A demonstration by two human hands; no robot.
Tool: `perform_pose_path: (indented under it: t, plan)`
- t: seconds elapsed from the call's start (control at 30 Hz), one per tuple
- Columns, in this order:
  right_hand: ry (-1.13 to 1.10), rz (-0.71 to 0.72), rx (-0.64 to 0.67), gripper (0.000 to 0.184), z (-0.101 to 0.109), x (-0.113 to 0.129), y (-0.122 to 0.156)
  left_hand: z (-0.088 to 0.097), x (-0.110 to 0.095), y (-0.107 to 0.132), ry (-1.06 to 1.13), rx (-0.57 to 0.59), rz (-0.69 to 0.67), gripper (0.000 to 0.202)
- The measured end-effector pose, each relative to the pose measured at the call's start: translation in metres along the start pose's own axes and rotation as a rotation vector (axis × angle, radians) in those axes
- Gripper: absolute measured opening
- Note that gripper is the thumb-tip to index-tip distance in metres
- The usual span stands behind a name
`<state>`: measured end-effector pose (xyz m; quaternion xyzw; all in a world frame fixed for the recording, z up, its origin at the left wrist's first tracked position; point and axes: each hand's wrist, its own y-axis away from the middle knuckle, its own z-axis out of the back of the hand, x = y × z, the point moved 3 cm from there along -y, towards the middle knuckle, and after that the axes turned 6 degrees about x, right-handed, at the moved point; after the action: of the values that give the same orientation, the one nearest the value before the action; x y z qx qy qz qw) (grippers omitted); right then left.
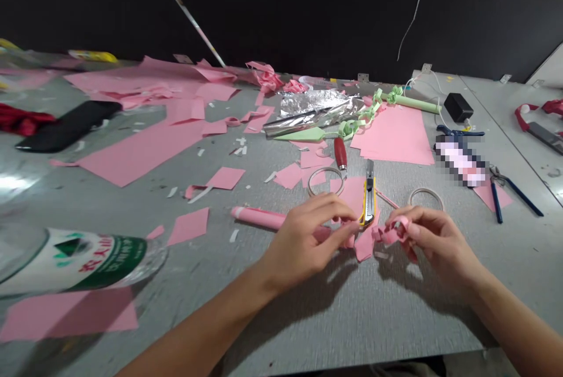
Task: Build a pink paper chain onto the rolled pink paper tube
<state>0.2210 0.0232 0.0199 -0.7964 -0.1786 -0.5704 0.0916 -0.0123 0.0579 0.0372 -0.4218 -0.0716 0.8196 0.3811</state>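
Note:
My left hand (308,236) is closed around the right end of a rolled pink paper tube (257,217) that lies on the grey table (308,318). Its fingertips pinch pink paper near the tube's end. My right hand (433,239) pinches a curled pink paper strip (391,230) just to the right. A loose pink scrap (364,245) hangs between the two hands. A yellow utility knife (369,198) lies just behind the hands.
Two tape rings (325,180) (424,195) lie behind the hands. Pink sheets (396,133), foil (312,110), green paper curls (352,128), a red-handled tool (340,153), blue pliers (505,186), a black phone (65,125) and a plastic bottle (83,260) are scattered about.

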Motion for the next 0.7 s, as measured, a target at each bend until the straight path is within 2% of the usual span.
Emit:
perform_pose_path:
  t: [0.1,0.2,0.27,0.33,0.43,0.53,0.7]
  plan:
    - [0.204,0.049,0.166,0.018,-0.012,0.006,0.004,-0.003,-0.018,0.004,0.153,0.000,-0.066,0.007]
    - [0.295,0.004,0.267,0.019,-0.021,0.003,0.007,-0.015,-0.029,0.009,0.201,0.047,-0.100,0.012]
    - [0.257,-0.063,0.264,0.019,-0.022,-0.002,0.008,-0.019,-0.031,0.010,0.225,0.045,-0.116,0.008]
    - [0.247,-0.073,0.204,0.015,-0.019,-0.007,0.008,-0.021,-0.031,0.012,0.209,0.024,-0.127,0.007]
    - [0.406,0.091,0.141,0.010,-0.016,-0.004,0.008,-0.020,-0.031,0.015,0.137,-0.001,-0.137,0.008]
    - [0.594,0.232,0.219,0.011,-0.018,0.001,0.011,-0.022,-0.031,0.019,0.109,-0.001,-0.136,0.009]
    - [0.754,0.262,0.357,0.006,-0.021,0.004,0.015,-0.028,-0.032,0.024,0.142,0.055,-0.157,0.009]
